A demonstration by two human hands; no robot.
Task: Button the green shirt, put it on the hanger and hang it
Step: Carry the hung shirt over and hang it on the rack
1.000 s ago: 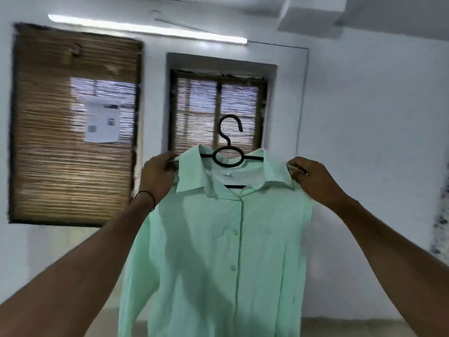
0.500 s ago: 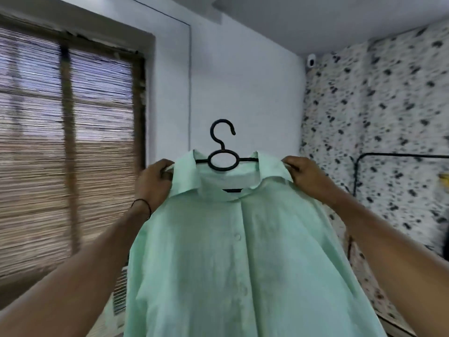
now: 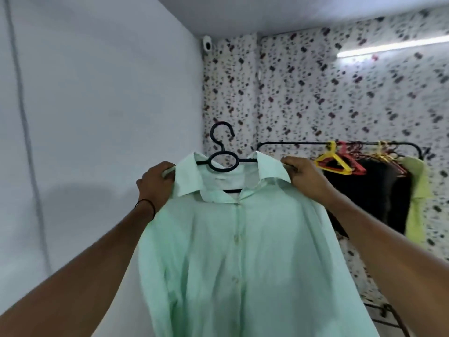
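Nearest, two bare forearms reaching up and forward, a dark band on the left wrist. Left hand (image 3: pixel 155 184) closed on the left shoulder of the green shirt (image 3: pixel 243 251), right hand (image 3: pixel 305 177) closed on the right shoulder; each grip pinching fabric over what is probably the end of the hanger (image 3: pixel 222 156) underneath. Between the two grips, collar spread open, black hanger ring and hook standing upright above the neckline, hook free in the air. Below the grips, shirt hanging down full length, front placket closed with buttons showing in a line; top collar button apparently left undone, though hard to tell through the blur.

Beyond the right grip, well apart, a black clothes rail (image 3: pixel 315 143) against the spotted wall, carrying yellow and red hangers (image 3: pixel 335 161), a dark garment (image 3: pixel 374 190) and a yellow-green one (image 3: pixel 416 198). Free stretch of rail visible at its near end, just past the right grip.

Judging by this: buttoning done, shirt seated on the hanger, carrying under way. Left to do: close the gap, lift the hook over the rail, let go with both hands.
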